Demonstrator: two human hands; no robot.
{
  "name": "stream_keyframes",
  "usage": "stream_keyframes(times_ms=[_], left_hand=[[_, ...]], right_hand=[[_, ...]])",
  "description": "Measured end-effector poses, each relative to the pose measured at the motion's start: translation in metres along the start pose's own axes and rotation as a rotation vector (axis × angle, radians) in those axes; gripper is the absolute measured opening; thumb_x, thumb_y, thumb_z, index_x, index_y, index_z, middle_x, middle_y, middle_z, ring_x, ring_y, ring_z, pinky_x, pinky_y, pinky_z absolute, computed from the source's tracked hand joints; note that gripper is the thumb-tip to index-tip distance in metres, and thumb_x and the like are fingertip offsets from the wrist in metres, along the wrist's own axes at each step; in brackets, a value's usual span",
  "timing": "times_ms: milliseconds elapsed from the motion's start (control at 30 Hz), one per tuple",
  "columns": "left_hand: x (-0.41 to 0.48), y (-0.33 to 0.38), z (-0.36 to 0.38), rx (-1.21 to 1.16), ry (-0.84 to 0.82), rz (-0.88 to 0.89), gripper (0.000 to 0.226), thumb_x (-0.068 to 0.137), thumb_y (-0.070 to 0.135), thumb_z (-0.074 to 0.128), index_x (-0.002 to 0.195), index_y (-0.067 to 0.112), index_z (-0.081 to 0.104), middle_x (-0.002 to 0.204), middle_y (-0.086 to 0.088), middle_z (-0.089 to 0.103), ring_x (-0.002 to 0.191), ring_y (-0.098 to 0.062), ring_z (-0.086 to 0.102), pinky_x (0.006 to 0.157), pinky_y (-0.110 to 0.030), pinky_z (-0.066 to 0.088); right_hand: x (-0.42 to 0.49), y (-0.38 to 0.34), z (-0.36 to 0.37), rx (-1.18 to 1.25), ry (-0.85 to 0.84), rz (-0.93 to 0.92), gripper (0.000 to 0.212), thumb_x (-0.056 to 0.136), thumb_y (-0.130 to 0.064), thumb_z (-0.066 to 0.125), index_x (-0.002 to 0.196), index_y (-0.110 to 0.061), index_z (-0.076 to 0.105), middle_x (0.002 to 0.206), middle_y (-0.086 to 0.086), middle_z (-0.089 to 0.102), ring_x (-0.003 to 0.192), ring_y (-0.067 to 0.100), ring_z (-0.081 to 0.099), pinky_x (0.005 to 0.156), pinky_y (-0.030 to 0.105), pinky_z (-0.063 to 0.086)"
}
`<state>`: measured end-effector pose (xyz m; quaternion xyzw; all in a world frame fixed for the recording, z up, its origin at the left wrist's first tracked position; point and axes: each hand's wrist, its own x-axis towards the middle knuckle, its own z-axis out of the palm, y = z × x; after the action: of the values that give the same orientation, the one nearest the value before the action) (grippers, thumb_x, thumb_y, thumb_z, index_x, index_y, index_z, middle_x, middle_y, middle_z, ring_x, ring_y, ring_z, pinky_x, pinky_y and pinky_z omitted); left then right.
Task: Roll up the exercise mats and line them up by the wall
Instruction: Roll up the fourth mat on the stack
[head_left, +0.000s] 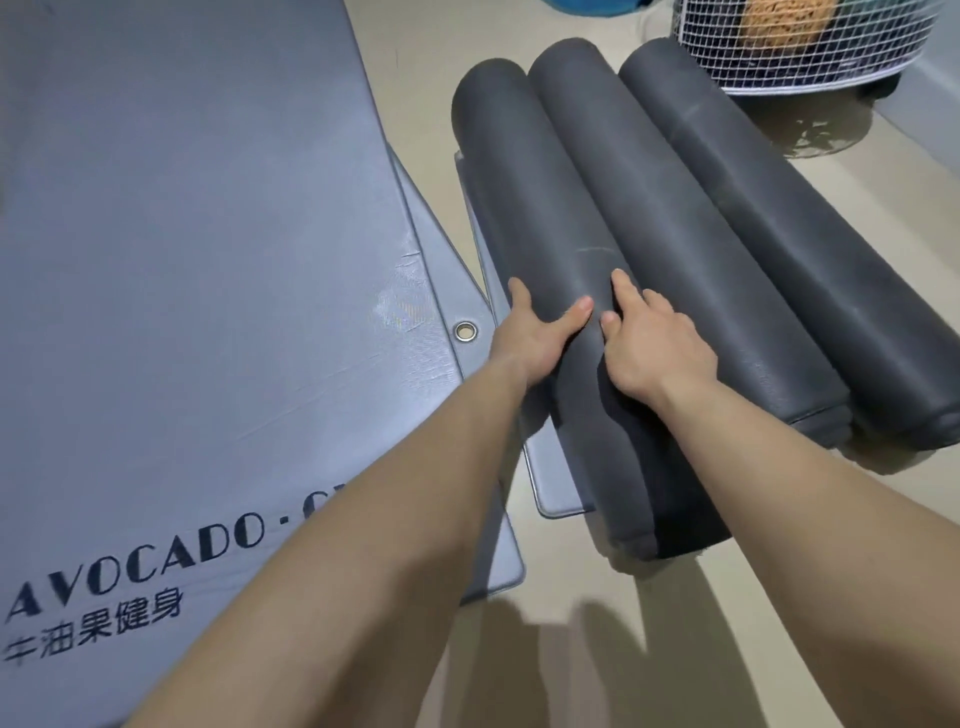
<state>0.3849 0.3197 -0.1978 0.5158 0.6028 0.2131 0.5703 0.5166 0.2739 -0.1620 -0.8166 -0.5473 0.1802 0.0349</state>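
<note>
In the head view we see the left hand (530, 338) and right hand (657, 351) both grasping the nearest rolled mat (540, 197), fingers (626, 291) curled over its flanks. It lies on the floor (426, 52), long axis running away from us, touching the two other rolls (727, 218) on its right.

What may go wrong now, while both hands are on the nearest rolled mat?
1. A flat tail shows under the left roll, so it is not fully rolled. If the left hand and right hand let go, it may spring open.
2. Its near end sticks out past the middle roll, so the row may end uneven.
</note>
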Motion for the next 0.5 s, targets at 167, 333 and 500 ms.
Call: stream_keyframes(times_ms=[167, 333, 500], left_hand=[[-0.079, -0.053, -0.07, 0.466, 0.063, 0.06, 0.08, 0.096, 0.058, 0.058, 0.162, 0.029, 0.023, 0.144, -0.003, 0.059, 0.132, -0.028, 0.054, 0.105, -0.043, 0.046], [-0.188, -0.158, -0.168, 0.788, 0.087, -0.1, 0.074, 0.094, 0.053, 0.06, 0.158, 0.026, 0.032, 0.155, 0.0, 0.044, 0.141, -0.025, 0.04, 0.108, -0.039, 0.041], [-0.273, -0.251, -0.239, 1.065, 0.06, -0.183, 0.089, 0.086, 0.059, 0.065, 0.16, 0.035, 0.02, 0.171, 0.0, 0.008, 0.155, -0.03, 0.005, 0.121, -0.042, 0.026]], right_hand=[[-0.064, -0.037, 0.033, -0.151, 0.374, -0.304, 0.044, 0.085, -0.017, 0.069, 0.128, -0.013, 0.064, 0.128, 0.016, 0.06, 0.109, 0.041, 0.055, 0.088, 0.05, 0.046], [-0.152, -0.095, 0.104, -0.137, -0.173, -0.533, 0.043, 0.1, -0.035, 0.054, 0.142, -0.025, 0.056, 0.152, 0.002, 0.044, 0.131, 0.031, 0.045, 0.098, 0.041, 0.043], [-0.218, -0.132, 0.153, -0.28, -0.365, -0.654, 0.056, 0.088, -0.057, 0.062, 0.135, -0.028, 0.051, 0.145, -0.002, 0.04, 0.124, 0.028, 0.041, 0.091, 0.039, 0.042]])
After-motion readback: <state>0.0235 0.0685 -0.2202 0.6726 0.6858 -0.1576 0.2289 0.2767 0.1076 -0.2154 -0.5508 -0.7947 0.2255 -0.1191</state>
